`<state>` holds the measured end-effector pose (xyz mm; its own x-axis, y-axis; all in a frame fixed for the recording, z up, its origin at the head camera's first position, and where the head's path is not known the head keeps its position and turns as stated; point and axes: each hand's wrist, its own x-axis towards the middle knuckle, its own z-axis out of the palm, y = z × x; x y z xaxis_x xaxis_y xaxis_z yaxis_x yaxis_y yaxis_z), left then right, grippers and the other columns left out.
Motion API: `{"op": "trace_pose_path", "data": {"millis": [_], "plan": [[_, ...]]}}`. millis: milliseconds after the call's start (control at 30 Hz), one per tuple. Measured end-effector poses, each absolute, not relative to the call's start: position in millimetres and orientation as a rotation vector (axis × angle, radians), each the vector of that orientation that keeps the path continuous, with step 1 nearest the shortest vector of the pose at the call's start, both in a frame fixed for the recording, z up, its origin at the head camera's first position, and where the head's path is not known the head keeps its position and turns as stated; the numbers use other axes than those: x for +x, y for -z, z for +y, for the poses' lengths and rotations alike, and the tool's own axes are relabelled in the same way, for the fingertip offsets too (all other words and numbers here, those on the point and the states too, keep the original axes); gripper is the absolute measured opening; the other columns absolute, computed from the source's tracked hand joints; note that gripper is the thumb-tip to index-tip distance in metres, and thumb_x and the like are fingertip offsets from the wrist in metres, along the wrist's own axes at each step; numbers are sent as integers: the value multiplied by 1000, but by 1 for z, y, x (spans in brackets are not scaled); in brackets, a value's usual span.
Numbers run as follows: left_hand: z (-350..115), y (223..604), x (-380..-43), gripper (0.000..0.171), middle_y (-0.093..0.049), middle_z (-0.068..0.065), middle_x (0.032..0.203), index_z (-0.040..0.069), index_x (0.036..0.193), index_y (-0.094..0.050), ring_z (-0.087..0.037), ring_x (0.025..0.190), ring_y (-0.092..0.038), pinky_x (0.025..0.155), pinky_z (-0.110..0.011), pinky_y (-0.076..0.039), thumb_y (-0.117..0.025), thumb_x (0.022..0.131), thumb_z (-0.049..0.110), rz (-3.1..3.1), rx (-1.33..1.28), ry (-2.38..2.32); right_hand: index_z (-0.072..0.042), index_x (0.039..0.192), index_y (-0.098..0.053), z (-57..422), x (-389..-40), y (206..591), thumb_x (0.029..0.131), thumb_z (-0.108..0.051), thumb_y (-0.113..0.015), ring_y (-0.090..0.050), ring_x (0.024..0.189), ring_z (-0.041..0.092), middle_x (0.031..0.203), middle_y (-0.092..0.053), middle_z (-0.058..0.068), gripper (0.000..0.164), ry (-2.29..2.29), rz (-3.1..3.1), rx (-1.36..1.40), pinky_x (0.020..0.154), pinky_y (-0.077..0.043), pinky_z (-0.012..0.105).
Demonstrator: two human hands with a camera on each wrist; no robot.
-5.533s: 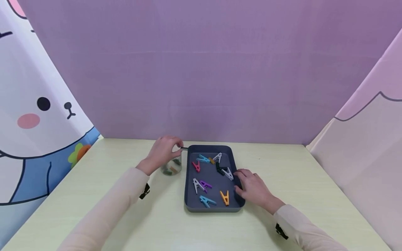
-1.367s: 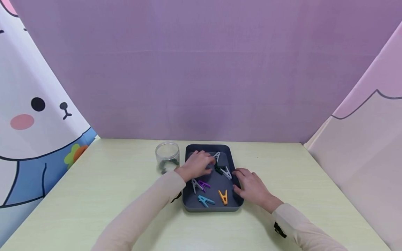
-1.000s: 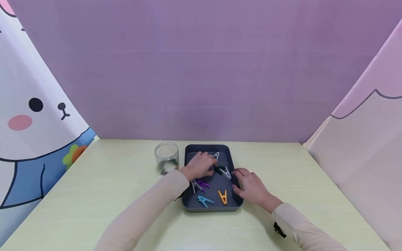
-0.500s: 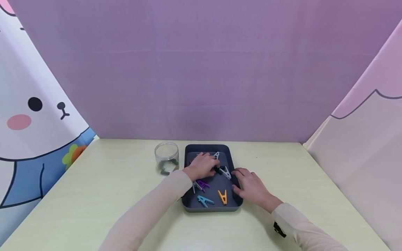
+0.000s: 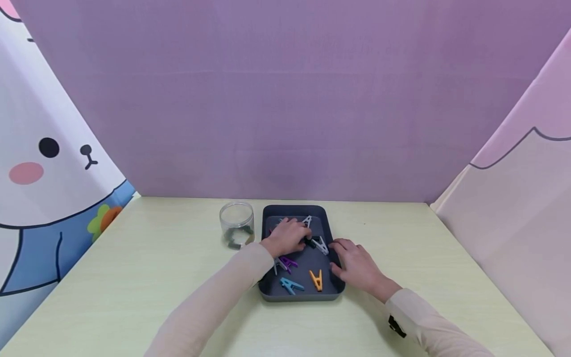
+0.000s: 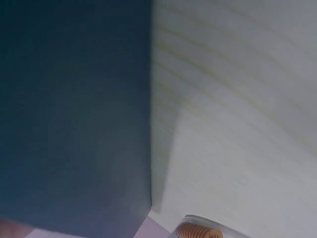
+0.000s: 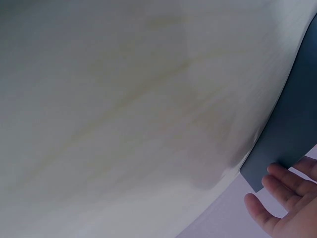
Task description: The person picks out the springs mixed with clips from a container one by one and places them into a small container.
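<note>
In the head view my left hand (image 5: pixel 289 236) reaches into a dark grey tray (image 5: pixel 303 297). Its thumb and fingertips are around a small dark piece (image 5: pixel 310 242), partly hidden by the fingers. Beside that piece lies a white clothespin (image 5: pixel 321 246). My right hand (image 5: pixel 359 266) touches the tray's right side, fingers loosely spread. The right wrist view has those fingertips against the tray's outer wall (image 7: pixel 285 134). Nearer the tray's front are a purple clothespin (image 5: pixel 288 263), a blue one and a yellow clothespin (image 5: pixel 316 281).
Left of the tray stands a clear jar (image 5: pixel 237 225) with dark and brownish pieces in it. The left wrist view catches a ribbed orange-brown coil (image 6: pixel 198 231) through its wall. Pale table (image 5: pixel 147 258) surrounds both, with a purple cloth (image 5: pixel 285 99) behind.
Earlier my left hand held a ribbed dark strip above the jar. It has since moved right into the tray, shifting slightly right again over the last second. My right hand stays put.
</note>
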<state>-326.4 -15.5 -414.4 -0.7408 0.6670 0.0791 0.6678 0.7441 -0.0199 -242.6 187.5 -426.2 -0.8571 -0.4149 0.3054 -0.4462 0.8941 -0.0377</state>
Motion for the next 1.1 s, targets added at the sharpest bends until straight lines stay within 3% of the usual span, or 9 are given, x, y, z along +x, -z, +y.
{"op": "trace_pose_path", "data": {"millis": [1100], "plan": [[-17,418,-327,11,-61,9,97,26,94,-63,-13,89,-53,83,-37,-41,-64,84,31,-2899,-1109,90,-8,112,-59,188,-243,427,77,-29,-67,-52,111,23,118,-57,8,42,-151,-2755,643,79,-46,41]]}}
